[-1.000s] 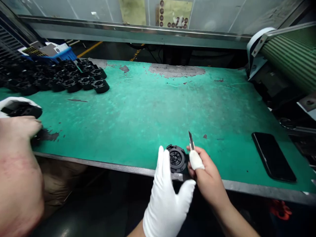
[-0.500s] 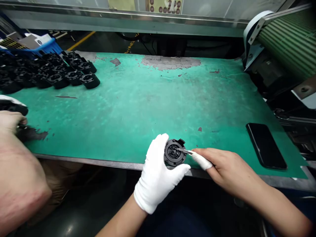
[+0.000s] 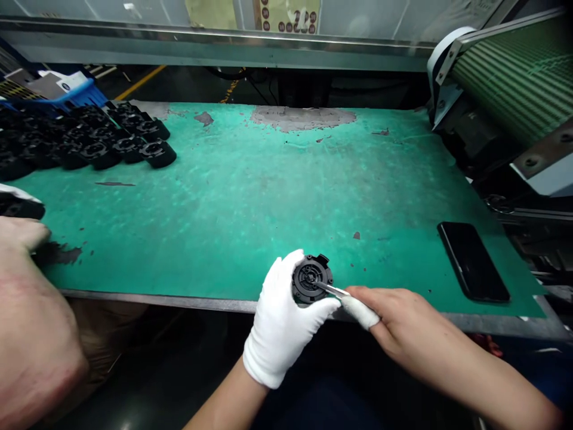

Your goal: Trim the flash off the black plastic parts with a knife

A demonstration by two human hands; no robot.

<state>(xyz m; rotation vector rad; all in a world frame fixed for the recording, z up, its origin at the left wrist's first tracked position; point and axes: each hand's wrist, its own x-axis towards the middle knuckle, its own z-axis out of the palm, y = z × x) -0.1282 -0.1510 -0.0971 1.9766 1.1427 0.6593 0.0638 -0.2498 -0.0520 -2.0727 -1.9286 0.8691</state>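
My left hand (image 3: 282,322), in a white glove, is closed round a round black plastic part (image 3: 310,279) held over the near edge of the green table (image 3: 277,191). My right hand (image 3: 394,316) is bare with a white wrap on the forefinger and grips a small blade (image 3: 331,289). The blade's tip rests inside the face of the black part. Both hands meet just in front of the table's metal rim.
Several identical black round parts (image 3: 89,143) lie in rows at the far left, by a blue crate (image 3: 67,92). A black phone (image 3: 472,260) lies at the right. A green ribbed conveyor (image 3: 505,77) rises at the far right. Another person's arm (image 3: 27,322) reaches in at the left.
The blade, held pointing up beside the part a second ago, has swung down into the part's face. My hands have shifted slightly left. The view has drifted.
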